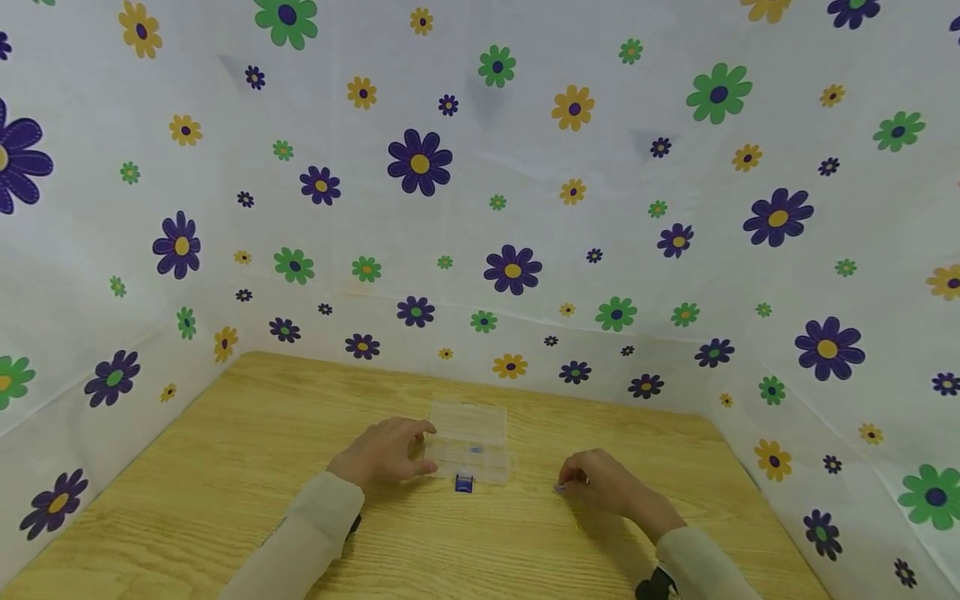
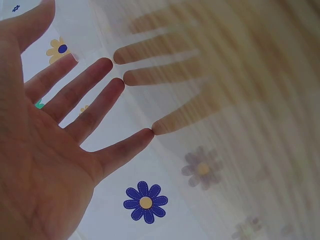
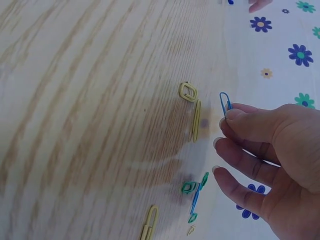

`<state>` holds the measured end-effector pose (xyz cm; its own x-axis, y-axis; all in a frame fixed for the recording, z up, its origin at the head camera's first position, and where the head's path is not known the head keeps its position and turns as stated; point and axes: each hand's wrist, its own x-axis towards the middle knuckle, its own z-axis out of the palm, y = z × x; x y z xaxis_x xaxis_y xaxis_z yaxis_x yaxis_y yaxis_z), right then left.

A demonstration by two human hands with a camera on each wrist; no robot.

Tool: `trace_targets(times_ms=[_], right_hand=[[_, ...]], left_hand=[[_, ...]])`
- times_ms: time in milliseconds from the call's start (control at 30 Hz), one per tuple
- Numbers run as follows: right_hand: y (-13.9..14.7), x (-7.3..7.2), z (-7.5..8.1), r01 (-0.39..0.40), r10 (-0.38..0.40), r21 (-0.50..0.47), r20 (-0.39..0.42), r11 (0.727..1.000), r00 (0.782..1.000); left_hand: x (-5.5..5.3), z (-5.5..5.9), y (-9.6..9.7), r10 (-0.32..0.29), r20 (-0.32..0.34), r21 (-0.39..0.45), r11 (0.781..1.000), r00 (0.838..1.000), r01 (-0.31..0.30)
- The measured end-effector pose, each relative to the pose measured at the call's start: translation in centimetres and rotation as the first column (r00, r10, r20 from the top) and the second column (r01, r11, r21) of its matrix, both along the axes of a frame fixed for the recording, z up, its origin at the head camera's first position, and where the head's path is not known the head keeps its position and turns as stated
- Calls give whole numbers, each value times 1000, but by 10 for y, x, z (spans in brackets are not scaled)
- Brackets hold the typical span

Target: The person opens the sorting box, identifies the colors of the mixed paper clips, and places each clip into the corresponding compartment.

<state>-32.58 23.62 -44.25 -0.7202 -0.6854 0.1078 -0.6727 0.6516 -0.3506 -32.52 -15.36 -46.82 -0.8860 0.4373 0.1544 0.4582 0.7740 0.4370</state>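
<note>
Between thumb and fingertips, my right hand (image 1: 600,482) pinches a blue paper clip (image 3: 223,104), held above the table. A clear plastic box (image 1: 468,423) with its lid raised lies on the table. A small blue item (image 1: 476,450) is inside it, and a dark blue latch (image 1: 464,483) sticks out at its front. My left hand (image 1: 386,450) is at the box's left side, thumb and fingers spread; whether it touches the box I cannot tell. The left wrist view shows those fingers fairly straight, mirrored in a glossy surface.
Below the right hand lie a yellow squarish clip (image 3: 188,92), a narrow yellow clip (image 3: 196,121), several green and blue clips (image 3: 188,187), and a larger yellow paper clip (image 3: 145,233). A flower-print curtain (image 1: 525,167) stands around the wooden table (image 1: 247,442).
</note>
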Motion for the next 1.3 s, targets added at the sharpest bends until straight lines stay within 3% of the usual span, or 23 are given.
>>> trace_targets(times_ms=[1300], right_hand=[[-9, 0, -1, 11, -9, -31, 66, 999, 998]], left_hand=[[-1, -1, -1, 7, 11, 1, 1000, 1000, -7]])
